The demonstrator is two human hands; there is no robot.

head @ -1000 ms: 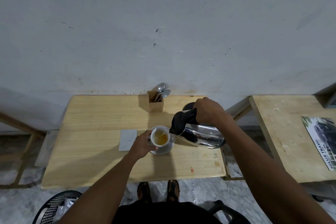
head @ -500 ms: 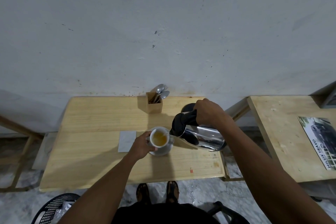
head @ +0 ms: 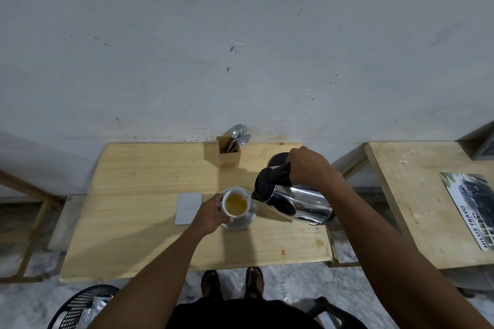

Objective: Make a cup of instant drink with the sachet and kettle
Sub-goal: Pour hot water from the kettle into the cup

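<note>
Pouring steel kettle [head: 299,201] tipped over white cup [head: 236,203], amber liquid inside

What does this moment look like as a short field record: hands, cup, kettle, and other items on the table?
left hand: gripping the white cup's side
right hand: holding the kettle's black handle
kettle: steel, tipped toward the cup, thin stream pouring
cup: on a saucer, holding yellowish liquid
kettle base: black, behind the kettle
cutlery holder: wooden, with spoons and a fork, near the wall
grey card: flat, left of the cup
</note>
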